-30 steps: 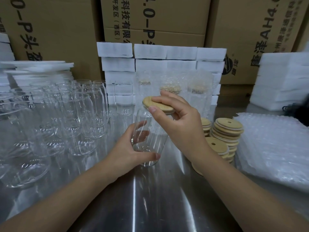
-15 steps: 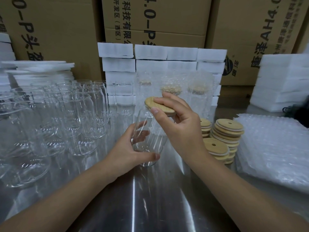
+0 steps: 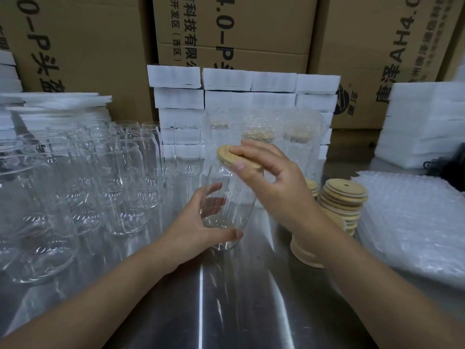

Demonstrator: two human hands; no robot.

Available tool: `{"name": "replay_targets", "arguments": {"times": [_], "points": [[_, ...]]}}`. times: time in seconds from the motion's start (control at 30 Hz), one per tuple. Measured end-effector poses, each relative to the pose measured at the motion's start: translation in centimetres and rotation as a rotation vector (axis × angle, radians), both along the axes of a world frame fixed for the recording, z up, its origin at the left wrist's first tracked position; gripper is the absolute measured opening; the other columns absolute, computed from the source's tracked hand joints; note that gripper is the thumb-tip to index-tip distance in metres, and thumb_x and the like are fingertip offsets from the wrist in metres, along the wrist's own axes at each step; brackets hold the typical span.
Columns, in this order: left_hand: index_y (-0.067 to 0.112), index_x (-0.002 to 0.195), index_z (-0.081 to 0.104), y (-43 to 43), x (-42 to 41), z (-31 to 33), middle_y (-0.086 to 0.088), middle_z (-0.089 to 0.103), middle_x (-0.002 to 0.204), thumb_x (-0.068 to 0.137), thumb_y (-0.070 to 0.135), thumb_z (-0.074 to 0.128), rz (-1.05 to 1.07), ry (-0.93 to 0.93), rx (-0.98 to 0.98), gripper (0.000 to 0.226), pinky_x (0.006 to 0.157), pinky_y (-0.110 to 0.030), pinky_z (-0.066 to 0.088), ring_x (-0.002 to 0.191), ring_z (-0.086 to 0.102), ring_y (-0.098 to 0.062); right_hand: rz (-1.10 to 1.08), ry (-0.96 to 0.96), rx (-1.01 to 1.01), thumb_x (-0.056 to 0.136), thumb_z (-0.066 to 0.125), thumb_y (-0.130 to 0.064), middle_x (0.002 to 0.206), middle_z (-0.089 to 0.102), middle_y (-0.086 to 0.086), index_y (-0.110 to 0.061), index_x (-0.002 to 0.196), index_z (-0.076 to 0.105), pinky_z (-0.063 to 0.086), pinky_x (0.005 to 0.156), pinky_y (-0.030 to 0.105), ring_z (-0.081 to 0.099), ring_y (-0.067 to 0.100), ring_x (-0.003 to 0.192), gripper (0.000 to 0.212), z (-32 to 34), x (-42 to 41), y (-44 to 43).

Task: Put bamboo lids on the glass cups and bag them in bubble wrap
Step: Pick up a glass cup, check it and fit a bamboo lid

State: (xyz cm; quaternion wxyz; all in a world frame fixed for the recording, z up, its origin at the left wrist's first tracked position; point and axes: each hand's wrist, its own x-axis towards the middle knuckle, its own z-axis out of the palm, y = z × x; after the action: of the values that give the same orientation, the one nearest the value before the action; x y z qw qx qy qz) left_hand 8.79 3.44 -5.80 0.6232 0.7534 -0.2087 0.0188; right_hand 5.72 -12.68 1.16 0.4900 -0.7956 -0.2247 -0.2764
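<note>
Currently frame centre: left hand [image 3: 193, 226] grip closed round cup [image 3: 227, 197], axis tilted top-left. Right hand [image 3: 274, 182] pinches lid [image 3: 232, 157] on its mouth, slightly cocked; press goes down the axis.

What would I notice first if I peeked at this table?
Right in the middle, two hands: the left hand holds a glass cup and the right hand presses a bamboo lid on top. Lots of empty glass cups crowd the left, and a stack of lids stands on the right.
</note>
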Motion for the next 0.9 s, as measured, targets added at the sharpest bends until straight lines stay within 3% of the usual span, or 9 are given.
{"name": "replay_targets", "arguments": {"times": [0.07, 0.2, 0.27, 0.33, 0.47, 0.53, 0.67, 0.8, 0.9], "points": [[0.05, 0.124, 0.041, 0.2, 0.0, 0.1, 0.014, 0.056, 0.125, 0.05, 0.031, 0.089, -0.014, 0.024, 0.014, 0.089, 0.085, -0.018, 0.051, 0.117, 0.053, 0.002, -0.069, -0.006, -0.049, 0.084, 0.044, -0.06, 0.13, 0.047, -0.025, -0.053, 0.107, 0.057, 0.038, 0.098, 0.024, 0.042, -0.013, 0.118, 0.028, 1.6, -0.4, -1.6], [0.048, 0.132, 0.038, 0.1, 0.0, 0.2, 0.017, 0.055, 0.124, 0.054, 0.034, 0.094, -0.031, 0.032, 0.034, 0.097, 0.065, -0.006, 0.049, 0.111, 0.053, 0.007, -0.489, -0.078, -0.093, 0.095, 0.048, -0.042, 0.101, 0.062, -0.024, -0.038, 0.115, 0.063, 0.041, 0.074, 0.021, 0.056, -0.011, 0.089, 0.026, 4.1, -2.0, -7.4], [0.048, 0.131, 0.038, 0.1, 0.0, 0.1, 0.015, 0.055, 0.124, 0.055, 0.03, 0.091, -0.031, 0.04, 0.026, 0.094, 0.064, -0.005, 0.048, 0.11, 0.054, 0.007, -0.764, 0.106, -0.312, 0.094, 0.052, -0.028, 0.106, 0.064, -0.008, -0.031, 0.121, 0.064, 0.046, 0.08, 0.034, 0.058, 0.011, 0.093, 0.029, 4.7, -2.4, -11.3], [0.05, 0.126, 0.038, 0.1, 0.1, 0.1, 0.015, 0.056, 0.125, 0.052, 0.031, 0.091, -0.033, 0.044, 0.021, 0.093, 0.066, -0.004, 0.048, 0.111, 0.055, 0.006, -0.909, 0.462, -0.607, 0.096, 0.052, -0.026, 0.127, 0.06, 0.008, -0.02, 0.128, 0.059, 0.046, 0.093, 0.042, 0.055, 0.027, 0.105, 0.034, 4.9, -2.2, -14.4], [0.054, 0.118, 0.04, -0.1, 0.2, 0.0, 0.013, 0.056, 0.124, 0.049, 0.032, 0.089, -0.026, 0.049, 0.0, 0.088, 0.065, -0.005, 0.048, 0.112, 0.056, 0.004, -0.935, 0.849, -0.917, 0.096, 0.053, -0.041, 0.148, 0.042, 0.011, -0.008, 0.14, 0.045, 0.034, 0.107, 0.033, 0.043, 0.026, 0.132, 0.056, 3.6, -1.4, -17.5], [0.055, 0.117, 0.04, -0.1, 0.1, 0.0, 0.013, 0.056, 0.125, 0.048, 0.034, 0.087, -0.023, 0.045, -0.007, 0.085, 0.064, -0.006, 0.049, 0.115, 0.055, 0.001, -0.948, 0.93, -0.98, 0.094, 0.055, -0.044, 0.145, 0.044, 0.011, -0.008, 0.139, 0.046, 0.036, 0.105, 0.03, 0.045, 0.024, 0.13, 0.059, 2.6, -1.1, -18.7], [0.055, 0.117, 0.039, -0.2, 0.1, 0.0, 0.013, 0.055, 0.125, 0.048, 0.035, 0.086, -0.015, 0.042, -0.001, 0.085, 0.064, -0.005, 0.048, 0.115, 0.055, 0.002, -0.998, 0.893, -0.897, 0.092, 0.06, -0.038, 0.128, 0.057, 0.013, -0.002, 0.127, 0.056, 0.043, 0.091, 0.027, 0.055, 0.025, 0.115, 0.05, 2.1, -0.4, -20.3], [0.053, 0.118, 0.041, -0.2, -0.2, 0.1, 0.016, 0.056, 0.124, 0.051, 0.032, 0.09, -0.001, 0.03, -0.001, 0.085, 0.072, -0.009, 0.048, 0.113, 0.056, 0.003, -1.031, 0.799, -0.726, 0.092, 0.061, -0.028, 0.117, 0.062, 0.016, -0.001, 0.12, 0.062, 0.048, 0.091, 0.035, 0.058, 0.03, 0.105, 0.039, 2.8, 0.3, -20.6], [0.05, 0.12, 0.041, -0.3, -0.6, 0.3, 0.018, 0.056, 0.121, 0.063, 0.021, 0.09, 0.032, -0.01, -0.041, 0.08, 0.07, -0.006, 0.049, 0.106, 0.058, 0.01, -1.057, 0.42, -0.461, 0.091, 0.061, -0.026, 0.085, 0.063, 0.014, -0.014, 0.091, 0.065, 0.053, 0.08, 0.049, 0.06, 0.035, 0.081, 0.013, 3.5, -0.2, -18.7]]}}
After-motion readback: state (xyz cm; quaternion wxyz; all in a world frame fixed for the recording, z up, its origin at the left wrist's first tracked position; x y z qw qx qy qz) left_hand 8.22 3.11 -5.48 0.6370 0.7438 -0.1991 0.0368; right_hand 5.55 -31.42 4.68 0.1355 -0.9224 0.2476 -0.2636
